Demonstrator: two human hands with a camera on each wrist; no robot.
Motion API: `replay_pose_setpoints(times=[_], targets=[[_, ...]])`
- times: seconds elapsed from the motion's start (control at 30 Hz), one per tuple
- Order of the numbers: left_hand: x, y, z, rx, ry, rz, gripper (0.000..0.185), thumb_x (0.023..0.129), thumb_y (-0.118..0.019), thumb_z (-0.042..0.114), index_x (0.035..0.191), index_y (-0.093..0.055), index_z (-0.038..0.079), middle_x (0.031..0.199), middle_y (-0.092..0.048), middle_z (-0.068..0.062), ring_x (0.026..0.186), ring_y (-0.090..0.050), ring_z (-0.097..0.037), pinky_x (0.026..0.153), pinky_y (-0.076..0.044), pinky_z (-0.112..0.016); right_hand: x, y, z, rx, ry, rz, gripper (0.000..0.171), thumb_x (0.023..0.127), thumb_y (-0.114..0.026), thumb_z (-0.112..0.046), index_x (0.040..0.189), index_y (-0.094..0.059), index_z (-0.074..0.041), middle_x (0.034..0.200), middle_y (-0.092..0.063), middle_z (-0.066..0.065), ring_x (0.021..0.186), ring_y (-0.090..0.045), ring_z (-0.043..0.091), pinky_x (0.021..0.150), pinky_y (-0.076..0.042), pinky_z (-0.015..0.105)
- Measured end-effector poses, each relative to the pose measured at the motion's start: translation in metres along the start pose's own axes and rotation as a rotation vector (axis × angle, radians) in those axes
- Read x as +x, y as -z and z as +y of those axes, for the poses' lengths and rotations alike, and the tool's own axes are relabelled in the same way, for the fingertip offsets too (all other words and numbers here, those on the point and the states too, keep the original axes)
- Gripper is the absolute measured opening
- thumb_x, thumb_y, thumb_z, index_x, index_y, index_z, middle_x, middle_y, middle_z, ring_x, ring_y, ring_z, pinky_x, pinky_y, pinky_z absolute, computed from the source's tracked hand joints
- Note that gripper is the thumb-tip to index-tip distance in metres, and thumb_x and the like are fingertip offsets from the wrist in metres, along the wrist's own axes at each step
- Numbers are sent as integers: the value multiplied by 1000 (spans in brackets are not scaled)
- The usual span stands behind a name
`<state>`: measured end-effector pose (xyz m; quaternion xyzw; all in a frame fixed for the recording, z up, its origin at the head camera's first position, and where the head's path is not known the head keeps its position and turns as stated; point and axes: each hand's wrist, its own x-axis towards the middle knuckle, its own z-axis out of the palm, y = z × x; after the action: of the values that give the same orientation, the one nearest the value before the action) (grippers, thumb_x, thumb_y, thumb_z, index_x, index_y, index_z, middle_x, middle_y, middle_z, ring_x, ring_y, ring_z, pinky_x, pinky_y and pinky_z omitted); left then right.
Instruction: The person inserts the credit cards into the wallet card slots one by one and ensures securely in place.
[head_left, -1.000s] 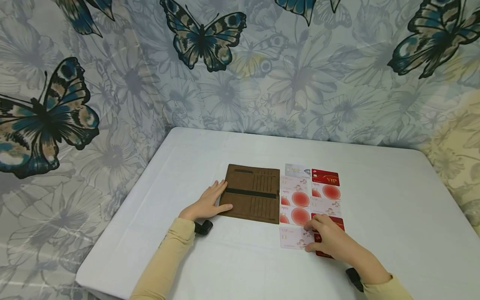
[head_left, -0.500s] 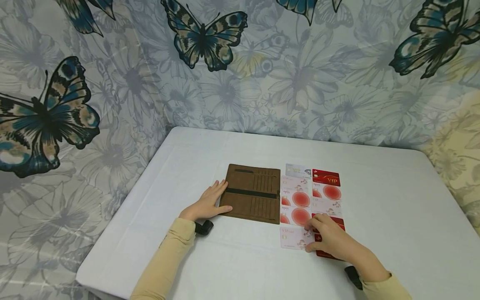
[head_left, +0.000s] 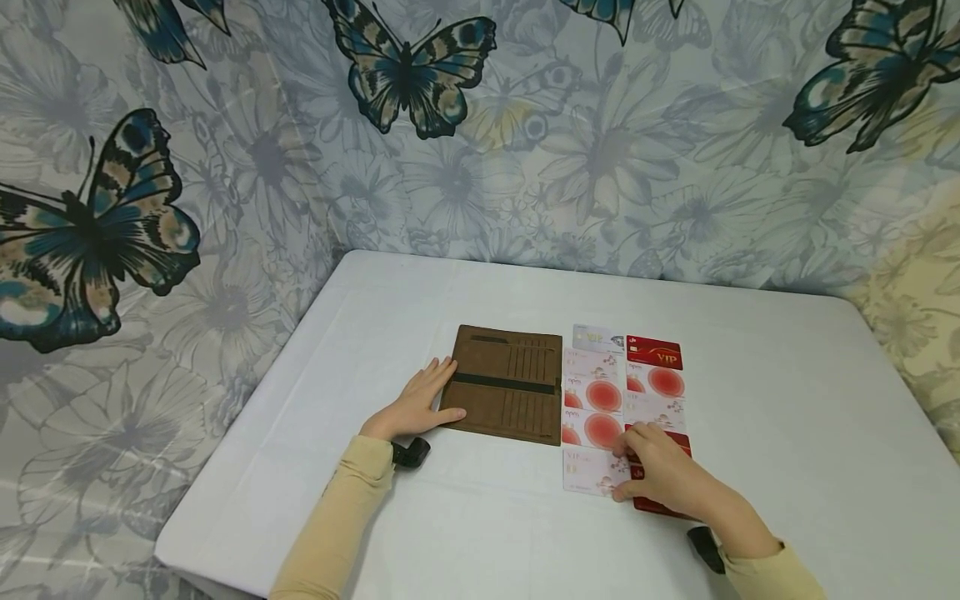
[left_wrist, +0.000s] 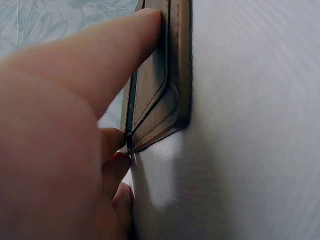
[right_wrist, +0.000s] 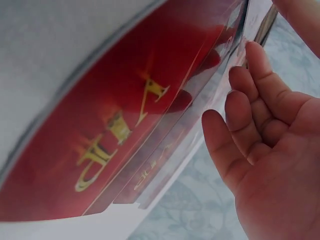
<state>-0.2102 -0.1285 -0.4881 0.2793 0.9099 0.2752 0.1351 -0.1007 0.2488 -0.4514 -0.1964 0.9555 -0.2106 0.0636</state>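
Observation:
A brown wallet (head_left: 480, 408) lies opened flat on the white table, its card slots facing up and a dark band across its middle. My left hand (head_left: 412, 408) rests at its left edge, fingers spread, with the thumb (left_wrist: 145, 25) over the lower panel. To the wallet's right, several cards form two columns. Over the lower cards is my right hand (head_left: 663, 471), its fingers loosely bent and apart from the thumb. Their tips are at the right end of a pink card (head_left: 585, 472). The hand partly covers the bottom red VIP card (right_wrist: 125, 120), whose glossy face reflects the fingers.
Higher in the columns are a silver card (head_left: 597, 337), another red VIP card (head_left: 654, 352) and cards with red circles (head_left: 603, 396). The white table (head_left: 465, 517) meets a butterfly-and-flower patterned backdrop (head_left: 465, 192) at the back and left.
The head view has shifted very slightly. Both hands, the wallet and the cards stay in the same places relative to one another.

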Motion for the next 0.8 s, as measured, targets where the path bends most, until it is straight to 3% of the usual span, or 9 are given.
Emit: replay_pose_setpoints(times=[0.43, 0.6, 0.8], targets=[[0, 0, -1, 8, 4, 8, 85, 90, -55, 47, 149, -8, 7, 154, -3, -11, 139, 4, -26, 110, 0, -44, -2, -1, -7, 99, -105, -36, 53, 59, -87, -28, 97, -54, -11, 86, -50, -5, 86, -45, 19, 77, -47, 38], [0, 0, 0, 11, 6, 4, 85, 90, -55, 47, 149, -8, 7, 154, -3, -11, 139, 4, -26, 110, 0, -44, -3, -1, -9, 104, -107, -30, 50, 64, -85, -21, 100, -53, -11, 87, -51, -3, 82, -47, 16, 73, -50, 34], [1, -1, -1, 17, 9, 3, 85, 90, -54, 47, 150, -7, 8, 154, -3, -10, 139, 4, -24, 110, 0, -43, -4, 1, -11, 83, -36, 28, 38, 71, -79, -6, 99, -54, -10, 87, -54, -3, 79, -51, 14, 71, -52, 31]])
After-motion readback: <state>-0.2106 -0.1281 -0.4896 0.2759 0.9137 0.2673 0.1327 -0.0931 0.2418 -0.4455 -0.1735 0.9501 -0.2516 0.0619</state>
